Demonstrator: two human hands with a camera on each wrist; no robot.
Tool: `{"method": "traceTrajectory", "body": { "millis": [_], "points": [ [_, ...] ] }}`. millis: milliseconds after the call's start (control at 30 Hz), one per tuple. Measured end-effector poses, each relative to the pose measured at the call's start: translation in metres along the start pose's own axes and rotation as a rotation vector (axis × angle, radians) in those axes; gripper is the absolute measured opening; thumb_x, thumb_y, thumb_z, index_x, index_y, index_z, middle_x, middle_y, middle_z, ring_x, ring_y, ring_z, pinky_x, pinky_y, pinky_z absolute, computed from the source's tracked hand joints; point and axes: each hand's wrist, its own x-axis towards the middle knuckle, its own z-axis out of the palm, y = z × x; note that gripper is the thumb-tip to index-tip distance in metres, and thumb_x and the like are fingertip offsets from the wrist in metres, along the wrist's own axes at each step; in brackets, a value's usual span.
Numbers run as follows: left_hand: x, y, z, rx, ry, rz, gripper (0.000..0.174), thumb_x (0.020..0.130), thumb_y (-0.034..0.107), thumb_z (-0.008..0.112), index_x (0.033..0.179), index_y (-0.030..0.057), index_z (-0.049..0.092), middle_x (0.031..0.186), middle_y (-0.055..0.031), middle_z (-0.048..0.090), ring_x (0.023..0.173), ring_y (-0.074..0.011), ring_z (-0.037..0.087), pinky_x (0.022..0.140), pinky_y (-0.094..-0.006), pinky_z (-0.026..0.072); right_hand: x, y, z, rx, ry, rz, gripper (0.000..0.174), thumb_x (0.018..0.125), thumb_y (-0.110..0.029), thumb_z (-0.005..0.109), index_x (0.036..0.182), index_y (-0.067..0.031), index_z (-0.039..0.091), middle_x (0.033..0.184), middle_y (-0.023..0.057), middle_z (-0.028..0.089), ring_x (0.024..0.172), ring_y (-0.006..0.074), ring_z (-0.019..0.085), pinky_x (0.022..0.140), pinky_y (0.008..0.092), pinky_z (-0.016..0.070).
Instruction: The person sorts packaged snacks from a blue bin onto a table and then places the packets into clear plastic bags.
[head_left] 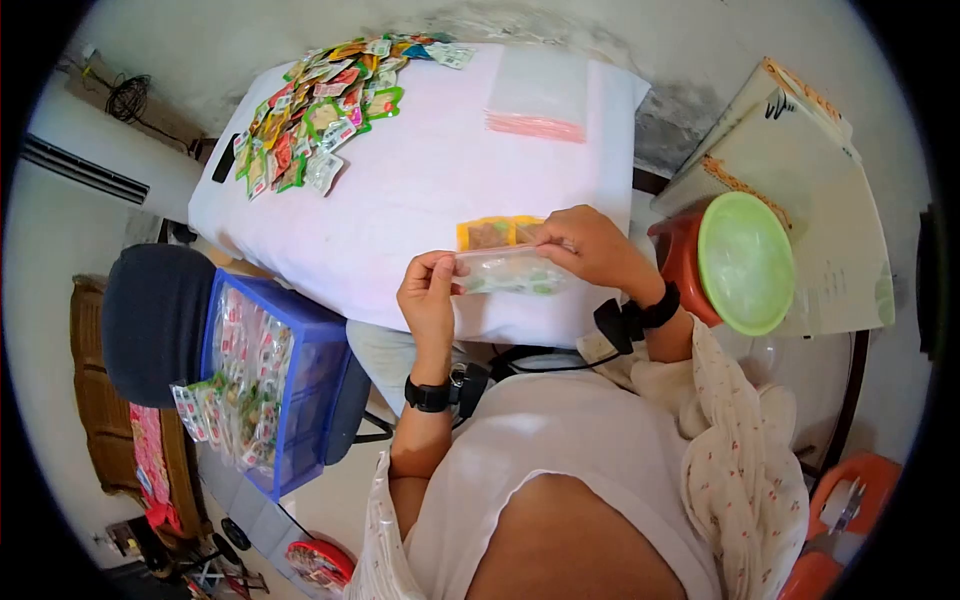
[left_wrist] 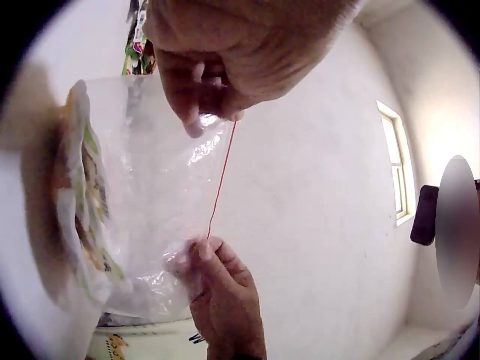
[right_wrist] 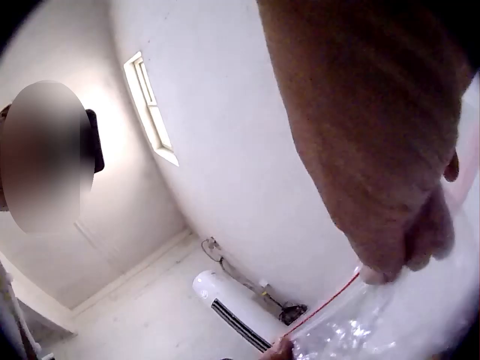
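A clear zip bag (head_left: 505,268) with a red line along its mouth is stretched between both hands over the table's front edge. My left hand (head_left: 430,290) pinches the left end of the mouth between thumb and fingers. At the other end, my right hand (head_left: 590,248) pinches the same edge. Small green-and-white packets (left_wrist: 91,187) lie at the bottom of the bag in the left wrist view. Just behind the bag, partly covered by the right hand, are yellow-orange packets (head_left: 488,235). The red line (right_wrist: 322,306) runs taut between the hands in the right wrist view.
A heap of colourful snack packets (head_left: 325,115) covers the table's back left, beside a black phone (head_left: 226,160). Flat clear bags (head_left: 537,95) are stacked at the back. A blue crate (head_left: 310,385) of filled bags stands left; a green basin (head_left: 745,262) is right.
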Motion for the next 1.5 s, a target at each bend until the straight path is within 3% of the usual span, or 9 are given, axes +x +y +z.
{"method": "traceTrajectory", "body": {
  "millis": [100, 300, 800, 900, 967, 1000, 1067, 1267, 1500],
  "points": [
    [0.002, -0.006, -0.004, 0.008, 0.027, -0.032, 0.011, 0.092, 0.012, 0.059, 0.094, 0.0012, 0.061, 0.08, -0.0053, 0.065, 0.071, -0.0106, 0.063, 0.054, -0.0205, 0.0486, -0.02, 0.006, -0.009, 0.093, -0.01, 0.206, 0.015, 0.083, -0.017, 0.063, 0.084, -0.0023, 0.064, 0.075, 0.0115, 0.063, 0.068, 0.0262, 0.06, 0.062, 0.0353, 0.0464],
    [0.002, -0.011, -0.006, 0.029, 0.059, -0.049, 0.011, 0.093, 0.014, 0.059, 0.093, 0.0023, 0.06, 0.08, -0.0052, 0.064, 0.069, -0.0104, 0.061, 0.053, -0.0204, 0.0476, -0.043, 0.017, -0.007, 0.365, 0.077, 0.319, 0.013, 0.085, -0.012, 0.063, 0.088, 0.0014, 0.062, 0.079, 0.01, 0.064, 0.073, 0.0171, 0.059, 0.069, 0.0288, 0.0475],
    [0.0, -0.016, -0.014, 0.025, 0.104, -0.088, 0.013, 0.093, 0.016, 0.059, 0.093, 0.0036, 0.06, 0.078, -0.0039, 0.064, 0.066, -0.0087, 0.06, 0.05, -0.0192, 0.0458, -0.04, 0.023, 0.017, 0.411, 0.238, 0.346, 0.012, 0.082, -0.009, 0.061, 0.086, 0.0028, 0.06, 0.08, 0.009, 0.064, 0.075, 0.0141, 0.059, 0.071, 0.0273, 0.0472],
    [0.001, -0.019, -0.02, 0.068, 0.088, -0.128, 0.012, 0.092, 0.015, 0.059, 0.094, 0.0039, 0.061, 0.082, -0.0049, 0.064, 0.075, -0.0126, 0.061, 0.058, -0.0235, 0.0468, -0.038, 0.018, 0.017, 0.469, 0.222, 0.39, 0.012, 0.082, -0.008, 0.062, 0.086, 0.0026, 0.06, 0.08, 0.0089, 0.064, 0.076, 0.0138, 0.059, 0.072, 0.0271, 0.0474],
    [0.004, -0.017, -0.018, 0.756, 0.137, 0.386, 0.012, 0.085, 0.01, 0.063, 0.096, 0.0045, 0.063, 0.09, -0.0066, 0.063, 0.087, -0.0201, 0.059, 0.072, -0.0333, 0.0458, -0.037, 0.016, 0.017, 0.469, 0.208, 0.377, 0.012, 0.082, -0.008, 0.062, 0.087, 0.0025, 0.06, 0.08, 0.009, 0.064, 0.075, 0.0139, 0.059, 0.072, 0.0269, 0.0474],
    [0.005, -0.015, -0.016, 0.758, 0.138, 0.386, 0.012, 0.085, 0.01, 0.063, 0.096, 0.0045, 0.063, 0.09, -0.0066, 0.063, 0.087, -0.0201, 0.059, 0.072, -0.0333, 0.0458, -0.036, 0.016, 0.017, 0.47, 0.196, 0.365, 0.012, 0.082, -0.008, 0.062, 0.087, 0.0024, 0.06, 0.08, 0.0091, 0.064, 0.075, 0.0139, 0.059, 0.072, 0.0268, 0.0474],
    [0.004, 0.01, 0.004, 0.975, -0.033, 0.804, 0.022, 0.079, 0.013, 0.07, 0.099, 0.0071, 0.065, 0.096, -0.0056, 0.063, 0.093, -0.0221, 0.056, 0.081, -0.0372, 0.0397, -0.035, 0.015, 0.018, 0.459, 0.187, 0.347, 0.012, 0.082, -0.008, 0.062, 0.087, 0.0026, 0.06, 0.08, 0.0093, 0.064, 0.075, 0.0141, 0.06, 0.072, 0.0269, 0.0476],
    [0.01, 0.02, 0.042, 0.975, -0.456, 0.768, 0.024, 0.074, 0.017, 0.073, 0.095, 0.0072, 0.066, 0.094, -0.0086, 0.064, 0.088, -0.027, 0.056, 0.079, -0.038, 0.0389, -0.034, 0.014, 0.017, 0.444, 0.212, 0.285, 0.011, 0.081, -0.007, 0.062, 0.086, 0.0025, 0.06, 0.079, 0.0096, 0.064, 0.075, 0.0155, 0.061, 0.072, 0.0282, 0.0484],
    [0.01, 0.015, 0.046, 0.953, -0.43, 0.728, 0.01, 0.076, 0.015, 0.071, 0.081, 0.0078, 0.066, 0.083, -0.0078, 0.063, 0.078, -0.027, 0.056, 0.076, -0.0379, 0.0389, -0.032, 0.009, 0.016, 0.48, 0.228, 0.21, 0.012, 0.083, -0.008, 0.064, 0.088, 0.0022, 0.062, 0.082, 0.0085, 0.065, 0.074, 0.0148, 0.06, 0.072, 0.0275, 0.0481]
  ]
}}
